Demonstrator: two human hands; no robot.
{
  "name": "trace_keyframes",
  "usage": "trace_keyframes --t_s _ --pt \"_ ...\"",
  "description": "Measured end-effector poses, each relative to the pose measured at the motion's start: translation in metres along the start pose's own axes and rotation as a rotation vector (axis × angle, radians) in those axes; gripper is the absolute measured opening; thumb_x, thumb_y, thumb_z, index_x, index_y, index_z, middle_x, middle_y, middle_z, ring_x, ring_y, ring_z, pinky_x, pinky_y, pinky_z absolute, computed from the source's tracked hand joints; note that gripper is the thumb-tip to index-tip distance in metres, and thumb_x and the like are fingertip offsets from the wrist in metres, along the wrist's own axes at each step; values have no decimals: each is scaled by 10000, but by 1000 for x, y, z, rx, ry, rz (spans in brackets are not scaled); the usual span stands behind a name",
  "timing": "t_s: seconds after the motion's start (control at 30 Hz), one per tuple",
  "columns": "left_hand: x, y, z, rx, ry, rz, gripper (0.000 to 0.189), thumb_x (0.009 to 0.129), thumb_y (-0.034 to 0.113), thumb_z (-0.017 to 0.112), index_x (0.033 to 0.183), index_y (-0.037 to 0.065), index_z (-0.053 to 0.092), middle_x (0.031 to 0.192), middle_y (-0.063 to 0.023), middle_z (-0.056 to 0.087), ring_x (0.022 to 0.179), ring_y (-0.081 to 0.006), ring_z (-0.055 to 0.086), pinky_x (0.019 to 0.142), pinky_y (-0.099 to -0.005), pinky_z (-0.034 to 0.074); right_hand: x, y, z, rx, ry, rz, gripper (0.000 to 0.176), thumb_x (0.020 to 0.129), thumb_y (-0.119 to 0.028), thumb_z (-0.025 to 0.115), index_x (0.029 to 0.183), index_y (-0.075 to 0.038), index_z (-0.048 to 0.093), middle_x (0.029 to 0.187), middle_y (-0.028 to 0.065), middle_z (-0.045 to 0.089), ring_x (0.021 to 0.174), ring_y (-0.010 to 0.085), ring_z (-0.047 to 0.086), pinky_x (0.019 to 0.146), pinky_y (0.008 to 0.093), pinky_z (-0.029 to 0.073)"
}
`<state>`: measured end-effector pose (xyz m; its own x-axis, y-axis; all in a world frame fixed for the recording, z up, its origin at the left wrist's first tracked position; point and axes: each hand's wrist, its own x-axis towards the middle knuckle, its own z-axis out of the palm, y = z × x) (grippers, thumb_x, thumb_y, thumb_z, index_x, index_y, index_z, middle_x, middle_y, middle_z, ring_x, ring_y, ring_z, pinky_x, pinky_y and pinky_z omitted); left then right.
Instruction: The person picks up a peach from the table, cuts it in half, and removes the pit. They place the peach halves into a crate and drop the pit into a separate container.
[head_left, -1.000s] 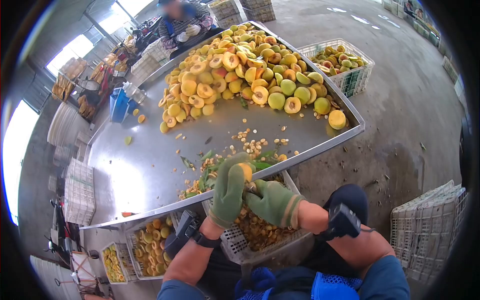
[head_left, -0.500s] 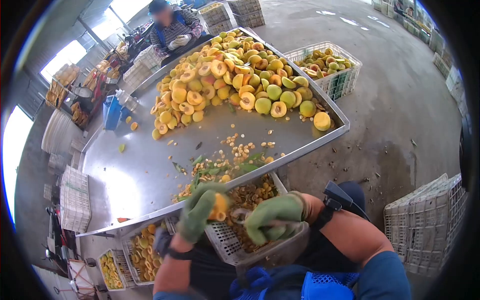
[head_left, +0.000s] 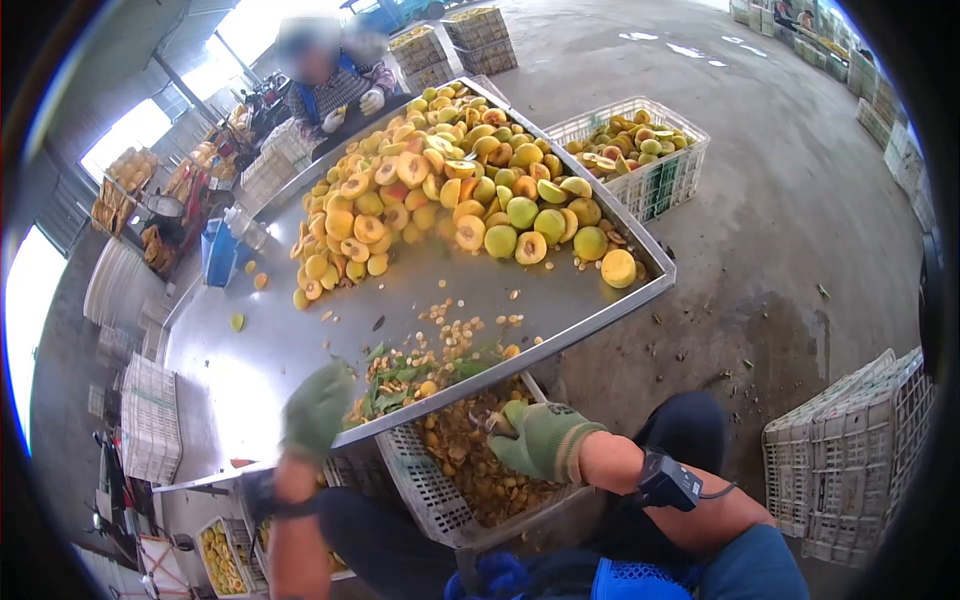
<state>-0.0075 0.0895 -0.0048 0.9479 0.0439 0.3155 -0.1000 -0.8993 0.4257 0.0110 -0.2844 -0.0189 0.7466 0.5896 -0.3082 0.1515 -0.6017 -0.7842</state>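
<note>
My left hand (head_left: 318, 408), in a green glove, is smeared by motion over the near left edge of the metal table (head_left: 240, 330); its fingers are not clear. My right hand (head_left: 540, 440), gloved the same way, is curled over a plastic crate (head_left: 405, 455) of brownish pits and scraps (head_left: 475, 475). A small tool with a curved metal end (head_left: 497, 425) pokes out at its fingertips, mostly hidden by the glove. Halved and whole yellow peaches (head_left: 420, 190) are heaped on the table's far part. Loose pits (head_left: 460, 330) and green leaves (head_left: 405, 372) lie near the edge above the crate.
Another crate of peaches (head_left: 640, 150) stands right of the table. Stacked crates (head_left: 845, 455) are on the floor at the right, more crates (head_left: 150, 420) at the left. A blue container (head_left: 218, 252) sits on the table's left side. A person (head_left: 335, 90) works across the table.
My left hand has swung left, away from the crate, and the yellow peach piece it held no longer shows. My right hand stays over the crate. The view has shifted slightly.
</note>
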Motion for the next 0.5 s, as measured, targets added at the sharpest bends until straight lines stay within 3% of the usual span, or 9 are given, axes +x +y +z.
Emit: trace_keyframes --t_s 0.03,0.07,0.1,0.2,0.23,0.27,0.37,0.5 --pt "31 49 30 28 -27 -15 355 971 246 692 1237 11 694 1101 -176 745 948 -244 728 843 -342 571 -2 -2 -4 47 80 -12 392 979 -394 570 1122 -42 664 1022 218 726 989 436 682 875 497 524" --pt "58 84 60 -20 74 212 368 958 256 707 1267 57 688 1102 -170 744 919 -249 733 825 -348 574 -3 -3 -9 136 185 -9 365 981 -374 583 1109 -40 658 997 214 725 959 434 683 849 492 523" --pt "89 105 89 15 47 369 432 955 305 694 1325 86 653 1155 -185 726 898 -288 741 819 -362 578 -4 -4 -13 225 292 -6 339 983 -353 595 1096 -39 652 972 210 724 928 432 684 824 487 522" --pt "177 132 200 -22 57 443 540 928 406 684 1384 128 608 1296 -208 664 1088 -352 687 919 -449 543 -3 1 -23 508 536 -41 278 987 -300 624 1060 -31 634 876 177 707 811 354 684 750 446 515" --pt "191 145 221 82 -45 402 566 911 424 695 1376 113 608 1303 -217 659 1122 -359 671 942 -451 533 -3 3 -26 602 604 -63 262 989 -283 632 1048 -28 628 841 163 700 768 316 684 725 428 512" --pt "202 160 238 185 -147 361 593 894 443 707 1367 99 608 1309 -226 654 1157 -366 654 966 -452 522 -3 5 -29 759 607 -77 258 994 -274 638 1042 -21 631 784 104 670 710 174 619 689 373 505" --pt "206 182 244 306 -320 239 681 845 510 739 1319 40 608 1282 -248 659 1185 -391 639 983 -453 513 -10 11 -38 961 564 -38 244 997 -255 636 1042 -15 640 782 63 659 727 101 574 667 337 496" --pt "184 194 200 177 -464 20 789 780 575 788 1250 -33 610 1180 -255 682 1161 -408 640 966 -478 509 -7 20 -42 902 579 -29 257 1000 -265 626 1048 -14 654 792 55 665 727 116 591 676 337 503"
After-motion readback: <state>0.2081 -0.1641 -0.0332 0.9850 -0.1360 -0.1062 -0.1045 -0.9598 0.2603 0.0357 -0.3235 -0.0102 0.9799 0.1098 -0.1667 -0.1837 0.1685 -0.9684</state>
